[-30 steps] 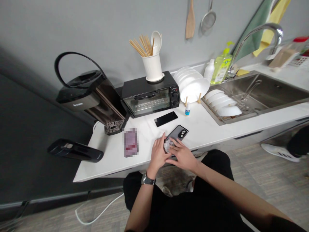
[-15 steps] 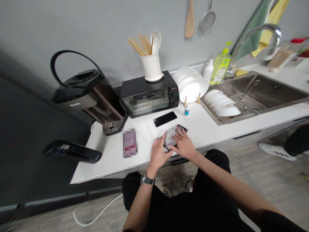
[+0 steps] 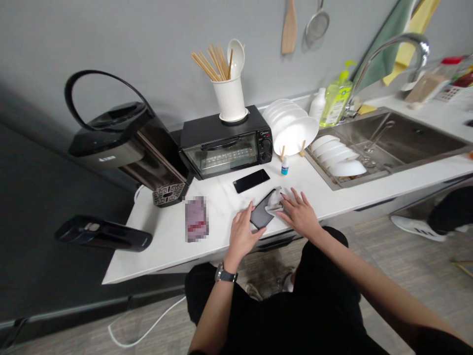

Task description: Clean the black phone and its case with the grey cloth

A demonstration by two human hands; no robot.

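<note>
The left hand (image 3: pixel 244 231) is holding the phone (image 3: pixel 261 215), thumb on one edge and fingers on the other, flat on the counter (image 3: pixel 218 217). The right hand (image 3: pixel 303 215) is spreading its fingers fairly wide, and their tips are touching the bunched cloth (image 3: pixel 274 201) covering the phone's far end; whether they are pinching it, I cannot tell. Beyond both hands' fingertips, a black phone (image 3: pixel 251 181) is lying and a small bottle (image 3: pixel 284 166) is standing.
</note>
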